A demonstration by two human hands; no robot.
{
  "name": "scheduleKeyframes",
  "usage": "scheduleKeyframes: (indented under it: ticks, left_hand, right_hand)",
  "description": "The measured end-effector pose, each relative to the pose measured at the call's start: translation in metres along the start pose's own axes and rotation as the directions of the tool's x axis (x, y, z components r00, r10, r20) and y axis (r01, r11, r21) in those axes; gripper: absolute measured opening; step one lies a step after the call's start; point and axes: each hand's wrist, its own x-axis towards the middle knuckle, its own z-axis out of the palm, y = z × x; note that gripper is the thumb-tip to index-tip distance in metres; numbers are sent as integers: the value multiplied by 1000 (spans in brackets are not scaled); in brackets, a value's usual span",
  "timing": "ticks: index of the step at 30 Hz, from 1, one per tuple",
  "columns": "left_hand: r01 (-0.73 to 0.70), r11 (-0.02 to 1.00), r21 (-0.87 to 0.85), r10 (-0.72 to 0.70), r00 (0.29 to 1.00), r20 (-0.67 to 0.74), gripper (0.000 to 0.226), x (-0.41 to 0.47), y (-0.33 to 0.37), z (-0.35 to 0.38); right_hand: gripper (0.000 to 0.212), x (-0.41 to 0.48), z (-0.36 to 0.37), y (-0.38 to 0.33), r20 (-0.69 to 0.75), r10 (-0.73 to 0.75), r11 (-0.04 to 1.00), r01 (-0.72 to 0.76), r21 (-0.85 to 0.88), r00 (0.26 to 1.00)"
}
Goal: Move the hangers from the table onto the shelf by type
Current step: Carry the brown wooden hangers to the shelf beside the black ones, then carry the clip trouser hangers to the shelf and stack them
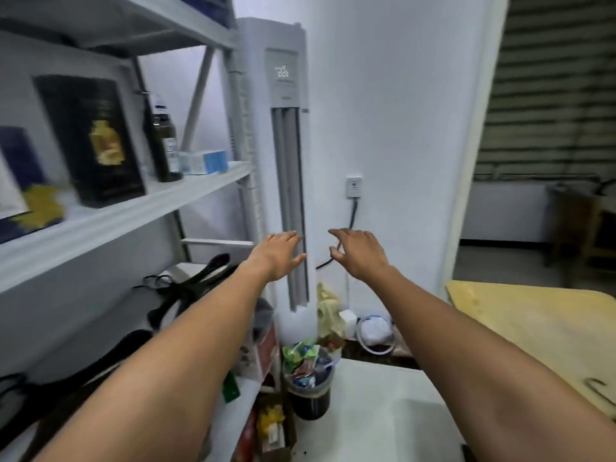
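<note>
Both arms were stretched forward, and neither hand held anything. The left hand was open with its fingers straight and close together, in front of the lower part of the standing air conditioner. The right hand was also open, its fingers spread and a little bent, just beside the left one but not touching it.

On the left stood the white shelf. On its lower board, under the left forearm, lay some dark hangers; they were blurred, so their type could not be told. On the middle board stood a black box, a dark bottle and a small blue and white box.

The white table was below the right arm. To the right of it lay a yellow board, and on this board, near the picture's edge, was a curved hook, the rest of it cut off. A full trash bin stood on the floor between the shelf and the table.
</note>
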Motion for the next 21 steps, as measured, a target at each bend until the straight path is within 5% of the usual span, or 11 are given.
scheduleKeyframes:
  ticks: [8,21]
  left_hand:
    - [-248,969,-25,246,968,-58,55,111,156,24]
    - [-615,784,-87,613,788,-54,54,186,356,46]
  right_hand:
    - [52,-41,-13,165,-39,300,950,-302,-82,953]
    - [53,-148,-24,327,-91,673,720,-678,-146,734]
